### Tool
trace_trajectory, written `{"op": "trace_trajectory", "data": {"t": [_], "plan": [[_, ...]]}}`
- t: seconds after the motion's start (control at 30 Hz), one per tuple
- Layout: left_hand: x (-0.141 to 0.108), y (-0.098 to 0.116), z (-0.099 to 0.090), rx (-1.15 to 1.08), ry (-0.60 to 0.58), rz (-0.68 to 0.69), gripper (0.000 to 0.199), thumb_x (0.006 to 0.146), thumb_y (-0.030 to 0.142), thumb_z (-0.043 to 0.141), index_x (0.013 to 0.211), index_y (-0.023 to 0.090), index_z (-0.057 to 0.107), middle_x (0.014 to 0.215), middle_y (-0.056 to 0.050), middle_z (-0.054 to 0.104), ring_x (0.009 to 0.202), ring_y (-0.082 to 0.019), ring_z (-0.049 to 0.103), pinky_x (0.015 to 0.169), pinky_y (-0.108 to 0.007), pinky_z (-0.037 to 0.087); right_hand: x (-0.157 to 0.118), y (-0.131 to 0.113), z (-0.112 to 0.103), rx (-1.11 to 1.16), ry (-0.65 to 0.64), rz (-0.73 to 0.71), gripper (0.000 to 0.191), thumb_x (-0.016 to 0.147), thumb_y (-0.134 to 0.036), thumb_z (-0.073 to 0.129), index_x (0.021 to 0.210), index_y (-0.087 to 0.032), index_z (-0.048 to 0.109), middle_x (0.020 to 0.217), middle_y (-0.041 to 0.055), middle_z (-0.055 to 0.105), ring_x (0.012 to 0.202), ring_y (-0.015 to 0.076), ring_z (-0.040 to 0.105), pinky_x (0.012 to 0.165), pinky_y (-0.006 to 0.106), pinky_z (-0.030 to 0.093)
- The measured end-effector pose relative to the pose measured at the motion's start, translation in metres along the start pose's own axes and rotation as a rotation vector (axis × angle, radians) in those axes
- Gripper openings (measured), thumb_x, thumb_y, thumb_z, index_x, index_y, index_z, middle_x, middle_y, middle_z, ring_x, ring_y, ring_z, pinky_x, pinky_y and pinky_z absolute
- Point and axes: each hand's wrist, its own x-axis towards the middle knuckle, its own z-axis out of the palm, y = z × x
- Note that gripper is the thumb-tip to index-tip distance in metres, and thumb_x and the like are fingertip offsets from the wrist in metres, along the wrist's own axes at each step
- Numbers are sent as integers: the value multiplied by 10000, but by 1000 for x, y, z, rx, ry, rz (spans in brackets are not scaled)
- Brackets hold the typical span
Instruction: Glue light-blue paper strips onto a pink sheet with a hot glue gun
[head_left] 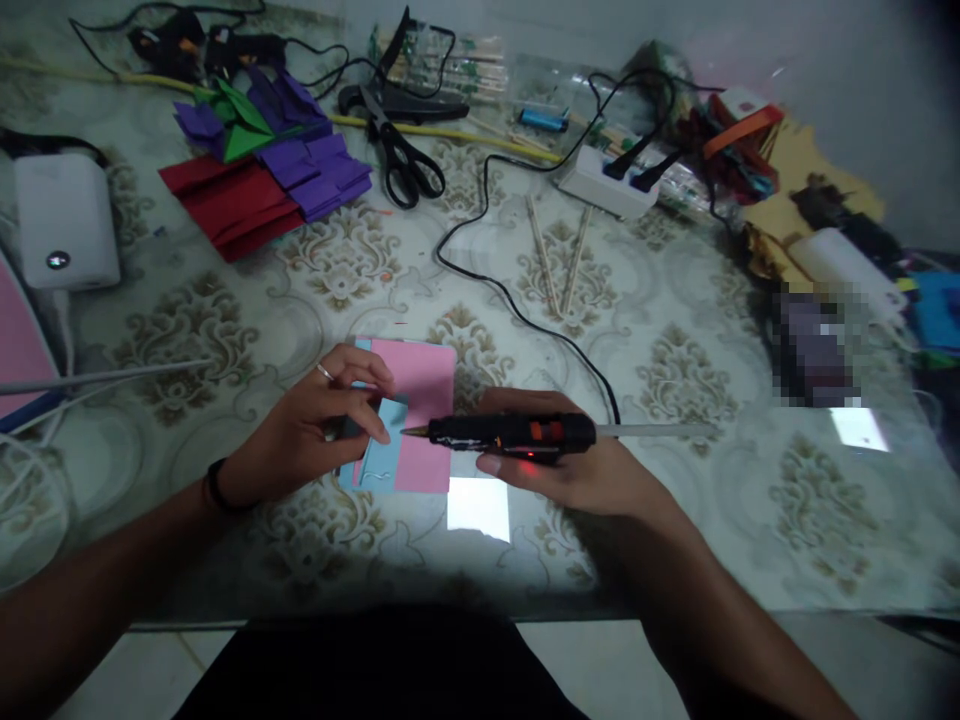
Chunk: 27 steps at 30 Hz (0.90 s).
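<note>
A black hot glue gun (517, 433) with a small red light lies in my right hand (577, 475), fingers wrapped round it. Its metal nozzle points left, close over a light blue paper strip (386, 455), and a whitish glue stick (660, 430) sticks out of its back end. My left hand (322, 405), wearing a ring, has its bent fingers and thumb closed on the folded blue paper. That paper lies along the left side of a pink sheet (424, 390). A thin pale squiggle, looking like glue, shows near the strip's lower end.
Folded purple, green and red papers (232, 200) and black scissors (405, 160) lie at the back. A white power strip (611, 180) has black cords crossing the table. Two thin sticks (544, 255) lie mid-table. A white device (67, 220) stands at left; mixed items crowd the right.
</note>
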Motion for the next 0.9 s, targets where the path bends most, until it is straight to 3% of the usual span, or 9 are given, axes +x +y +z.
{"op": "trace_trajectory", "data": {"t": [0.23, 0.57, 0.9], "plan": [[0, 3, 0, 50, -13, 5, 246, 884, 7, 664, 854, 229, 764, 1243, -68, 579, 1243, -239, 589, 1035, -395, 566, 3, 3, 14, -17, 184, 111, 227, 905, -371, 757, 843, -194, 629, 729, -19, 552, 659, 136, 503, 573, 251, 400], [0, 4, 0, 84, -7, 19, 232, 881, 41, 681, 836, 251, 770, 1231, -62, 588, 1216, -247, 601, 1054, -424, 580, 6, 3, 19, 6, 140, 120, 207, 900, -368, 760, 899, -176, 684, 774, 20, 652, 680, 160, 567, 591, 260, 446], [0, 4, 0, 55, -22, 2, 234, 882, 51, 678, 848, 264, 766, 1241, -62, 587, 1219, -253, 592, 1080, -443, 572, 7, 3, 20, 34, 115, 138, 200, 914, -342, 739, 865, -165, 660, 750, 11, 609, 676, 144, 530, 599, 254, 430]]}}
